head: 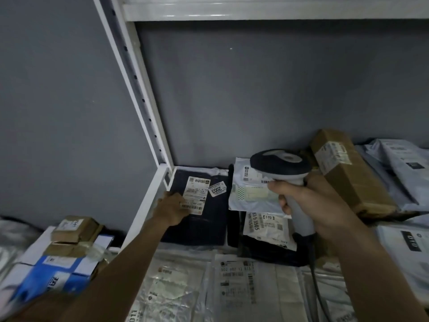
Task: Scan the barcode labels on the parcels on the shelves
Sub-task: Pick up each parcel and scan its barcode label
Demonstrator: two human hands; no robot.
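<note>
Your left arm reaches forward and up from the lower left, and your left hand [173, 211] lies on the near left edge of a flat dark navy parcel [197, 205] that sits in the back left corner of the white metal shelf [148, 198]; the fingers touch the parcel's white barcode label [195, 195], though whether they press flat or pinch its edge cannot be told. A small white tag printed 2003 [217, 188] sits just right of that label on the same parcel. To the right of the dark navy parcel, your right hand [311, 205] is raised with its fingers curled tight around the grey handle of a grey and black handheld barcode scanner [282, 168], whose head tilts towards the parcels. Just behind the scanner lies a white plastic mailer bag [246, 194] with its own labels, stacked on other bags. Further right of the navy parcel, a long brown cardboard box [348, 173] leans across grey bags. In front of the navy parcel, clear and white mailers [232, 287] cover the shelf. Left of the shelf frame, small brown boxes [74, 228] rest on a blue and white carton [58, 275].
</note>
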